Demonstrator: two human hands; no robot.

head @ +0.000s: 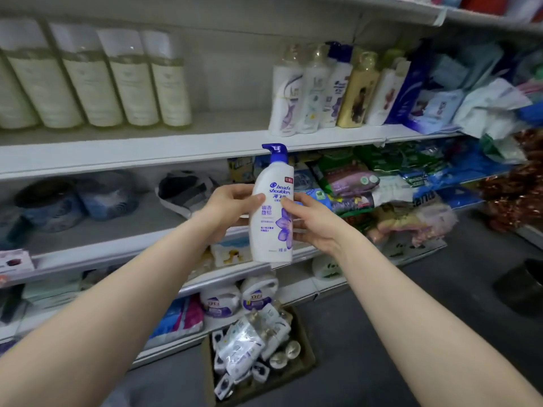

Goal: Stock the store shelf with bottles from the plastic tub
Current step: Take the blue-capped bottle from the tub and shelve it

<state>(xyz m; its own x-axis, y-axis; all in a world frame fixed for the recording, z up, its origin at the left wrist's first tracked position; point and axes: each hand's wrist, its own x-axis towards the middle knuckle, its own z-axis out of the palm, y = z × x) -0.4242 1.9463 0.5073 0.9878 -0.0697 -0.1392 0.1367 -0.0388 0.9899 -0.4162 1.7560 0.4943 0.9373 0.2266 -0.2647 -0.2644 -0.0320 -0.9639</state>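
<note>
The upright shampoo bottle (pixel 271 212), just below the white shelf (pixel 147 151) edge, is gripped at its waist by the left hand (pixel 229 207) and right hand (pixel 314 221); it looks rigid, smooth and fairly heavy, so hold the body, not the pump (pixel 274 151)

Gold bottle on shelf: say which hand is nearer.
Right. The right hand holds the shampoo bottle below and just left of the gold bottle; the left hand sits farther left.

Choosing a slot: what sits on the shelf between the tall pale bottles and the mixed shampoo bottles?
Nothing: head view shows bare shelf between tall pale bottles and mixed shampoo bottles.
</note>
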